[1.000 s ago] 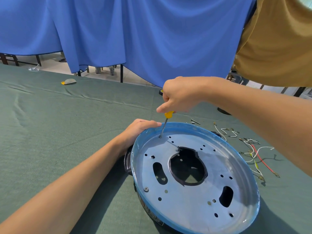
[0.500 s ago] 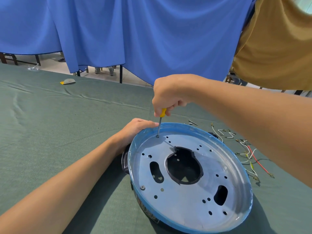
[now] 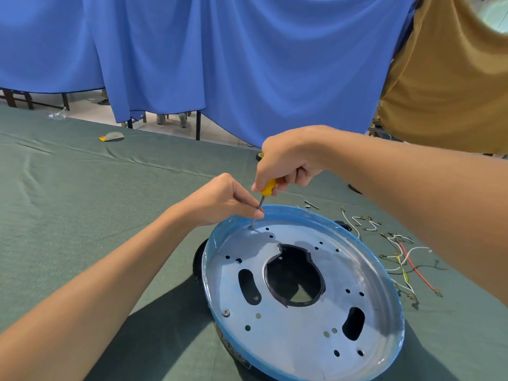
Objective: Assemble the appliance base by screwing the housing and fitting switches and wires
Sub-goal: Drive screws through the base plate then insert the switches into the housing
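The round housing (image 3: 302, 325) lies on the green tabletop (image 3: 82, 229), blue rim up, just below both hands. The right hand (image 3: 286, 163) grips the yellow handle of the screwdriver (image 3: 268, 187), and the left hand (image 3: 220, 199), nearer to the rim, pinches its shaft. The shaft leans slightly, with its tip down on a screw (image 3: 251, 228) at the plate's far-left edge. The side label (image 3: 233, 353) cannot be read.

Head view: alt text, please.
A right hand holds a yellow screwdriver on a screw near the far rim of the base, while the left hand pinches its shaft. Loose wires lie on the cloth beside it.
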`<state>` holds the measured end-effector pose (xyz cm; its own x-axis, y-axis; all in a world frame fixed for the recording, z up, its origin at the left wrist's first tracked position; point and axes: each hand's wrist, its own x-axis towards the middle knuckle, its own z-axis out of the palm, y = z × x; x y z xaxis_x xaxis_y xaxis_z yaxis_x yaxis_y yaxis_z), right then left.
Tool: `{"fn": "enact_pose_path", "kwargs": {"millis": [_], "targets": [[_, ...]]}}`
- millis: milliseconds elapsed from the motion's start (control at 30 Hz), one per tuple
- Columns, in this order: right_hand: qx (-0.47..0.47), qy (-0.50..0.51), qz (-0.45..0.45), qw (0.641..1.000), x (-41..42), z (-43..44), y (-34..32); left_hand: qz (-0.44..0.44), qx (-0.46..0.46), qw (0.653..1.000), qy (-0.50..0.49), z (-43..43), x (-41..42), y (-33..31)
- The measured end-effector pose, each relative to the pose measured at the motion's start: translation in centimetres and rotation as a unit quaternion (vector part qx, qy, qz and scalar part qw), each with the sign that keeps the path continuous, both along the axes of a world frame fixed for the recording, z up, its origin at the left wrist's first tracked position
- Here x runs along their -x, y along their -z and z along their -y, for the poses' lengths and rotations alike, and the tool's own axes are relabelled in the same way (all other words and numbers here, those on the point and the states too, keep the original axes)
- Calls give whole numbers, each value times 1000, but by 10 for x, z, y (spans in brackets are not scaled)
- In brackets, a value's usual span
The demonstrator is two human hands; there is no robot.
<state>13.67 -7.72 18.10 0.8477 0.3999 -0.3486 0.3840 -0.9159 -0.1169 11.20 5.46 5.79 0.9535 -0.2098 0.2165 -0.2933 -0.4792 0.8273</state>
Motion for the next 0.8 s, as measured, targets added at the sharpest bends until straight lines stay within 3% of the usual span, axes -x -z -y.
{"fn": "enact_pose_path", "kwargs": {"millis": [100, 200, 267, 367, 467, 567, 800], "targets": [[82, -155, 88, 981, 6, 3, -10, -12, 28, 1000, 7, -3, 1, 2], [166, -320, 203, 910, 17, -1, -14, -17, 53, 998, 14, -5, 0, 6], [192, -376, 227, 878, 21, -3, -10, -15, 66, 997, 23, -6, 0, 9], [198, -397, 244, 863, 21, -5, -4, -27, 78, 996, 26, -8, -1, 13], [193, -377, 230, 876, 17, -8, -3, -99, 104, 988, 62, -12, -4, 14], [160, -316, 185, 917, 8, -1, -6, -179, 151, 967, 98, -17, -4, 17], [143, -205, 148, 957, 2, -9, -3, -178, 144, 972, 61, -11, -2, 23]]}}
